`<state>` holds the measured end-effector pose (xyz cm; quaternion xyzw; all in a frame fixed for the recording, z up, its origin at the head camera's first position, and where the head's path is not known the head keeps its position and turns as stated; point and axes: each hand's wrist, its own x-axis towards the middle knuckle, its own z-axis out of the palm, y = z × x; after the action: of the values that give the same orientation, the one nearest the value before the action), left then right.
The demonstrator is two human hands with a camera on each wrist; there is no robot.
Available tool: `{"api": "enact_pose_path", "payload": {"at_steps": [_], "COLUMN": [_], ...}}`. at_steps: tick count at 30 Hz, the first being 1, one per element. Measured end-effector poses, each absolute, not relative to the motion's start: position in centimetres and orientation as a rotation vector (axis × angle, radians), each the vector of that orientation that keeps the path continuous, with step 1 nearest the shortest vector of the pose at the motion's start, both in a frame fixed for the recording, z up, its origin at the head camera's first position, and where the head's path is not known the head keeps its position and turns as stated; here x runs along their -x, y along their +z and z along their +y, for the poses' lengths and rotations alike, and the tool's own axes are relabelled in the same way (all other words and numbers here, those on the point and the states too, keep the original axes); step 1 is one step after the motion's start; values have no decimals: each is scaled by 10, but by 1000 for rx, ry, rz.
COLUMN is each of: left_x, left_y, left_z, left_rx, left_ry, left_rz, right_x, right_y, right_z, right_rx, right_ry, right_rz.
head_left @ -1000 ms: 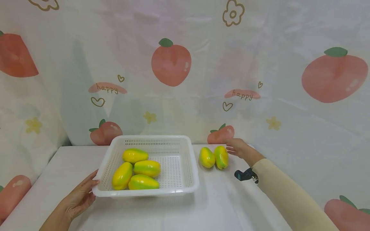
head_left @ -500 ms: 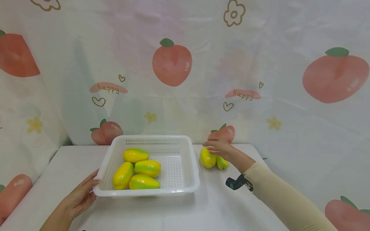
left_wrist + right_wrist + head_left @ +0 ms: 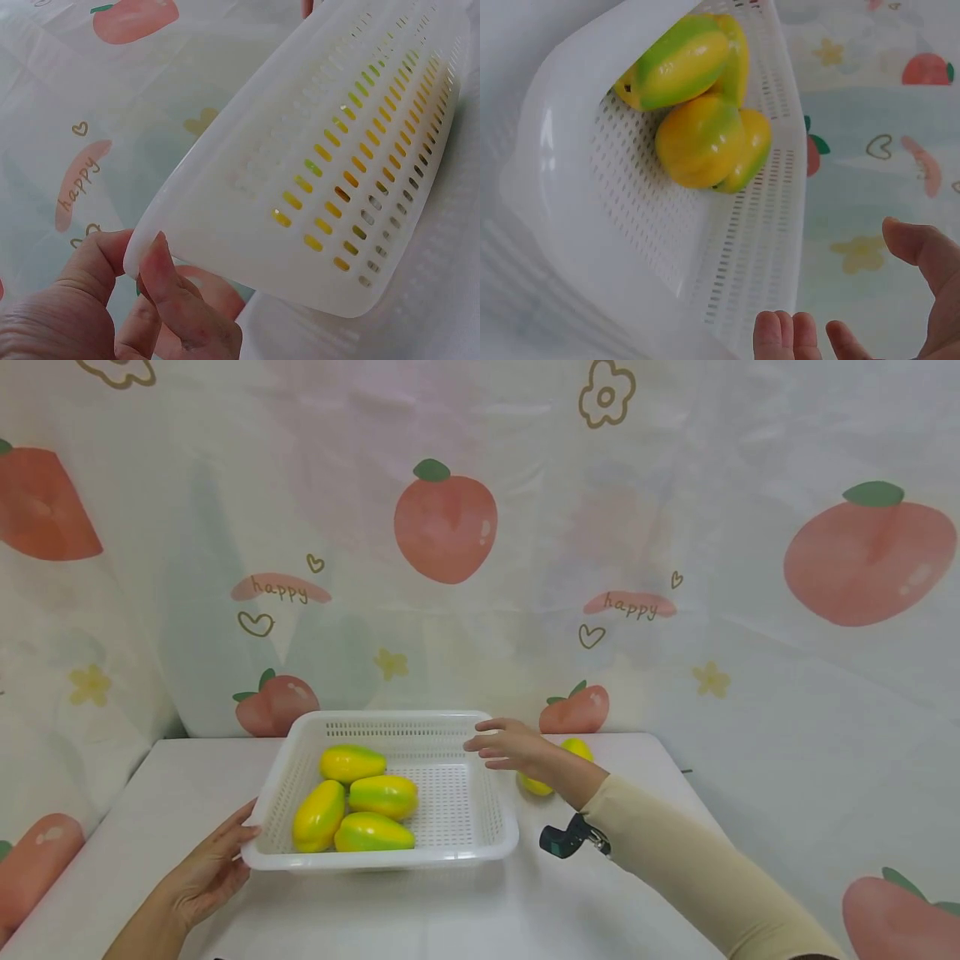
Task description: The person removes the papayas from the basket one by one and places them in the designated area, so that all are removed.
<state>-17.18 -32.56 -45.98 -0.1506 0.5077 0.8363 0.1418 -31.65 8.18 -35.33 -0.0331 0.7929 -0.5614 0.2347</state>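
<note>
At the basket's (image 3: pixel 491 847) 7 o'clock corner, the left hand (image 3: pixel 202 877) pinches the rim, steadying it; the right hand (image 3: pixel 510 747), fingers spread and empty, hovers over the 3 o'clock wall. Four mangoes (image 3: pixel 356 802) lie inside; two more (image 3: pixel 577 748) rest on the surface (image 3: pixel 465 910) just beyond.

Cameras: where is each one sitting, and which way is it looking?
Head: worn on the head, faces forward and down at the table; both forearms, left hand and right hand show.
Left wrist: beside the left hand, faces the white basket's outer wall; fingers show.
Right wrist: above the basket, faces down into it; fingertips show.
All three share the basket and its yellow-green fruits.
</note>
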Motion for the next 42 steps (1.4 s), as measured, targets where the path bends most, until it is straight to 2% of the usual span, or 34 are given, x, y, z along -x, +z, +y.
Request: {"api": "enact_pose_path", "payload": {"at_steps": [20,36,42], "left_x": [171,170,171], "left_y": [-461,-458,-460], "left_z": [-325,-326,-326], "left_rx": [403,426,410], "left_ry": [2416,2441,2423], "left_rz": [1495,1448,1485], "right_x": [321,338,342], "right_y": [-386,-405,-409], "right_z": [12,-9,-12], "right_rx": [221,169,231], "right_ry": [-1392,-1333,-1237], "right_rz": [2180,2101,2066]}}
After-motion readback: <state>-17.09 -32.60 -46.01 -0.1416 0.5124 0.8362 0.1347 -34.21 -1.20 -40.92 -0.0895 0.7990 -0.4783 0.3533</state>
